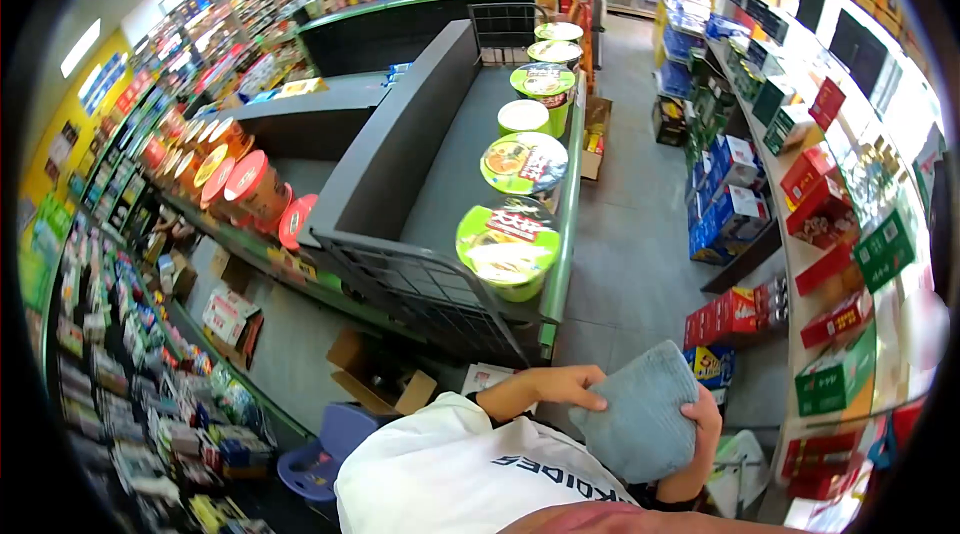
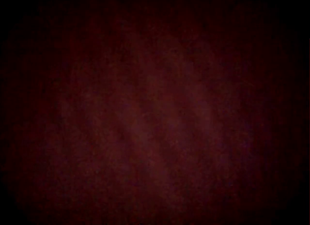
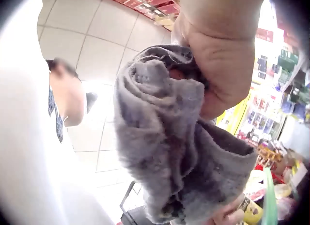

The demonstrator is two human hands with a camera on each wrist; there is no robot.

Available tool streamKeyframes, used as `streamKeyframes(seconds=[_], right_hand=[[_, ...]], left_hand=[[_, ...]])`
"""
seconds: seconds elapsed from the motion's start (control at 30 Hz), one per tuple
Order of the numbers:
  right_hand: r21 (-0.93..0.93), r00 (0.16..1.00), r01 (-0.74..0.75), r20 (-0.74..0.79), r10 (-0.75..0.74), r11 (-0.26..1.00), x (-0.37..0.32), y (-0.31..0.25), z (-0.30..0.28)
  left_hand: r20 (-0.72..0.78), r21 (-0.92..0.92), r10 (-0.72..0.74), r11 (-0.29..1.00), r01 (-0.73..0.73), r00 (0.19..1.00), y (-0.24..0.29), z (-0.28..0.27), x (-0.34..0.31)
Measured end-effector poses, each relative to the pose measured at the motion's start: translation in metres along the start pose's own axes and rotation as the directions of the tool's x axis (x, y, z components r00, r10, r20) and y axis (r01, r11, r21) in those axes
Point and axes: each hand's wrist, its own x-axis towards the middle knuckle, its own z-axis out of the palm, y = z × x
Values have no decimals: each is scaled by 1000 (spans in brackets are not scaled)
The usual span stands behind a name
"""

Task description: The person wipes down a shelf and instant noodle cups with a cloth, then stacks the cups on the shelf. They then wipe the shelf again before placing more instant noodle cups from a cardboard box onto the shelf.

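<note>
A folded grey-blue cloth [image 1: 640, 419] is held up in front of the white shirt, between both hands. My left hand [image 1: 572, 387] pinches its left edge, thumb on the near face. My right hand [image 1: 705, 421] grips the right edge, with the fingers curled behind it. Up close in the right wrist view, the cloth [image 3: 160, 133] looks worn and hangs in loose folds from the right hand [image 3: 218, 65]. Fingers of the left hand [image 3: 227, 216] show at its lower edge. The left wrist view is dark red and shows no detail.
Ahead stands a grey shelf [image 1: 440, 169] with a row of green-lidded noodle bowls [image 1: 508, 244] and a wire end rack [image 1: 420, 284]. Red noodle tubs [image 1: 255, 179] line the left shelf. An open carton [image 1: 375, 374] and purple stool [image 1: 335, 449] stand low left; boxed goods [image 1: 835, 374] fill the right shelves.
</note>
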Motion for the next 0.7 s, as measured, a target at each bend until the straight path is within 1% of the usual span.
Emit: streamKeyframes(seconds=[0.03,0.07,0.1,0.13,0.17,0.2,0.23,0.27,0.3,0.33,0.37,0.4,0.43,0.47,0.5,0.53,0.57,0.6,0.63,0.67,0.7], right_hand=[[-68,998,58,-13,-59,996,10,0,-14],[-81,999,49,3,-49,996,21,0,-32],[-73,996,-32,77,37,997,29,-6,-53],[-57,983,-96,155,104,994,39,-14,-70],[-53,983,-91,157,98,994,49,-27,-79],[-92,937,-214,261,231,973,57,-41,-84],[-142,864,-322,359,352,936,64,-52,-92],[-139,865,-313,367,342,940,73,-56,-104],[-88,878,-321,345,331,943,83,-56,-121],[-35,890,-331,320,325,943,90,-52,-135],[57,867,-370,379,323,927,98,-49,-149],[59,864,-378,381,329,924,98,-35,-160],[93,952,-49,305,19,994,92,-17,-169],[97,927,289,222,-304,952,87,-15,-171],[62,875,168,450,-178,984,90,-31,-180],[59,874,163,454,-172,985,98,-37,-178],[215,913,-127,407,29,968,104,-39,-168],[366,890,-389,388,241,845,107,-38,-165],[419,854,-463,445,268,781,111,-32,-169],[401,849,-475,443,288,783,117,-27,-173],[409,833,-492,478,279,768,122,-22,-175]], left_hand=[[-81,-15,45,999,-46,996,-4,-4,10],[-153,-34,87,995,-93,984,-8,0,23],[-160,-41,103,993,-111,982,-9,14,41],[-253,-70,167,979,-190,953,-5,24,60],[-344,-98,214,960,-261,914,-3,32,75],[-346,-101,208,961,-257,915,-6,42,87],[-361,-86,142,979,-185,922,-8,46,100],[-376,-62,83,991,-115,923,-8,46,113],[-444,-84,68,990,-117,893,-11,50,130],[-448,-82,64,990,-112,892,-12,52,139],[-504,-97,77,985,-145,860,-6,57,144],[-560,-114,87,977,-180,824,-4,62,148],[-586,-130,99,968,-214,804,-8,60,152],[-622,-113,121,964,-241,774,-1,63,155],[-648,-91,150,958,-271,747,-1,61,158],[-675,-69,179,951,-303,716,0,59,161],[-705,-76,171,947,-313,689,5,60,163],[-719,-56,210,933,-356,663,9,59,167],[-737,-37,221,931,-364,639,13,58,170],[-757,-18,231,927,-374,611,18,56,174],[-775,-12,225,929,-370,590,20,52,178]])
